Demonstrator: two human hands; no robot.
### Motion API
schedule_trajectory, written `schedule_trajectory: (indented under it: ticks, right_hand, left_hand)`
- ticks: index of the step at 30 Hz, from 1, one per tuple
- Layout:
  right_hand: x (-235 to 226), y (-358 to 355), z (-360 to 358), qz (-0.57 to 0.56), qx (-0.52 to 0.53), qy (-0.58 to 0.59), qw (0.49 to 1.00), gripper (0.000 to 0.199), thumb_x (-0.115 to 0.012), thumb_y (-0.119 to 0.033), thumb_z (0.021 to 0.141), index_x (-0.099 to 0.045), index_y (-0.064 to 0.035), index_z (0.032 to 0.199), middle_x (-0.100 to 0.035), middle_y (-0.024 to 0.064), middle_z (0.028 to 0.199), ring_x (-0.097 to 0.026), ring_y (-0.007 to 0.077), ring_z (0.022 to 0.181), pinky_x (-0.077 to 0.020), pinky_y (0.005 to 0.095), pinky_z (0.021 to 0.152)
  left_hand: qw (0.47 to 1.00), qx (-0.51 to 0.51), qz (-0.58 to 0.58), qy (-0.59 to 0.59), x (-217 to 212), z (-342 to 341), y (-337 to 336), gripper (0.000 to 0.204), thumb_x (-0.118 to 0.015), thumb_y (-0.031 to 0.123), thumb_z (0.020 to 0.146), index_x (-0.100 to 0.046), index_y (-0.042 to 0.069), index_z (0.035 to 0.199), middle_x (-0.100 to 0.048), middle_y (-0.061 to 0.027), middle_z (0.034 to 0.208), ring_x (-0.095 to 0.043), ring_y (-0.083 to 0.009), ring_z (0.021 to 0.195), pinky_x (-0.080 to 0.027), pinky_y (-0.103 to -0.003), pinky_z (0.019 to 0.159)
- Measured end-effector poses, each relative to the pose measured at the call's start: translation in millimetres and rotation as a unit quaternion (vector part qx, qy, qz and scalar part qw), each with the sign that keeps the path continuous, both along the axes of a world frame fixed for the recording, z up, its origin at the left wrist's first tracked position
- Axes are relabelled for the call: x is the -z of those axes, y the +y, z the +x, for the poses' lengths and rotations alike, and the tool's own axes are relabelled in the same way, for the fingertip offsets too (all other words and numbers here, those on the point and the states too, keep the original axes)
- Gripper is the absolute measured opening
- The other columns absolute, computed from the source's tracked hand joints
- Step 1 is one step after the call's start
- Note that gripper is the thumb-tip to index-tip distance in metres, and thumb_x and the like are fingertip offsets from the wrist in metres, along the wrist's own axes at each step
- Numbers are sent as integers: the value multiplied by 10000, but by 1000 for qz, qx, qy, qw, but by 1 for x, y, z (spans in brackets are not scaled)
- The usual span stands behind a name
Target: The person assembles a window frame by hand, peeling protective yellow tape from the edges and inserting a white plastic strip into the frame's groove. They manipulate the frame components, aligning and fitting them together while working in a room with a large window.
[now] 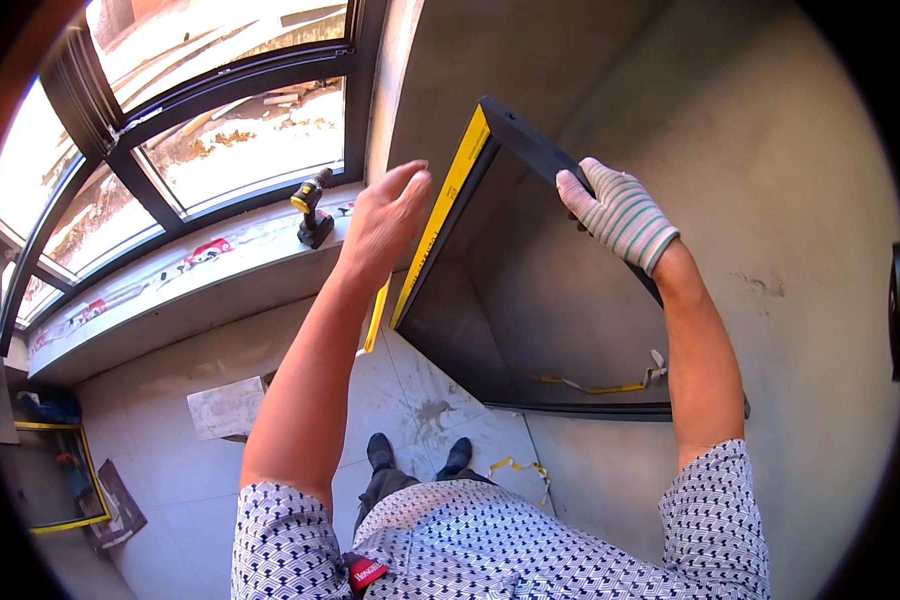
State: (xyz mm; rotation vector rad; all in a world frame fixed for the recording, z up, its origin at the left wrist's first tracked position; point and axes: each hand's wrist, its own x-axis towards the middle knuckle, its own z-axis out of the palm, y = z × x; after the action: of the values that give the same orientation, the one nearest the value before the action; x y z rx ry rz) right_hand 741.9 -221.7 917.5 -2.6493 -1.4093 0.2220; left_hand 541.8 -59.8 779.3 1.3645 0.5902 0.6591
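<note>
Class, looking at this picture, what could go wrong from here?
The dark frame might tip or slip: the right grip is on its top bar, while the left grip appears apart from it.
The loose yellow strip near the right shoe could catch underfoot.
The drill standing on the windowsill could be knocked off.

1. Shirt: white, dark repeating geometric print, short sleeves.
2. Red label, pale lettering, left waist.
3. Right hand: off-white knit glove, greenish stripes.
4. Left hand: bare.
5. Dark trousers, dark rounded shoes.
</note>
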Motion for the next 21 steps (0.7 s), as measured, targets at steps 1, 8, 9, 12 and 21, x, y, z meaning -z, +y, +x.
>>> schedule_trajectory:
  ticks: [1, 8, 9, 12, 21]
  right_hand:
    - [-2, 1, -2, -9, 7, 14, 1000, 685, -487, -563, 997, -619, 81, 1192, -691, 285, 965, -668, 424, 966, -520, 451, 870]
    - [3, -4, 1, 18, -4, -18, 1000, 694, -495, -562, 997, -621, 92, 1195, -688, 300, 937, -668, 439, 950, -531, 462, 858]
    - [2, -3, 2, 9, 4, -18, 1000, 694, -497, -564, 995, -622, 91, 1191, -687, 300, 928, -667, 442, 943, -533, 467, 851]
    - [9, -7, 6, 38, -10, -31, 999, 672, -500, -554, 997, -632, 86, 1152, -685, 296, 904, -667, 448, 917, -534, 473, 832]
    - [4, -4, -2, 23, 0, -32, 999, 639, -505, -540, 998, -644, 72, 1120, -682, 294, 886, -666, 453, 893, -535, 482, 809]
  left_hand:
    - [1000, 11, -18, -19, -5, 6, 5, 644, -579, 498, 1013, -505, 34, 1454, -446, 37, 636, -351, -52, 531, -271, -222, 480]
    - [980, 104, -121, -121, -30, 48, 14, 633, -624, 541, 970, -578, 59, 1377, -577, 6, 665, -470, -53, 561, -350, -223, 557]
    - [978, 112, -129, -120, -30, 51, 18, 613, -626, 539, 970, -595, 63, 1355, -588, 4, 673, -485, -51, 569, -352, -223, 554]
    - [975, 123, -143, -114, -31, 58, 25, 573, -638, 540, 955, -641, 72, 1286, -636, -11, 712, -544, -53, 595, -374, -214, 547]
    - [974, 130, -142, -116, -33, 69, 35, 536, -677, 501, 932, -670, 66, 1246, -688, -30, 756, -600, -54, 647, -399, -212, 557]
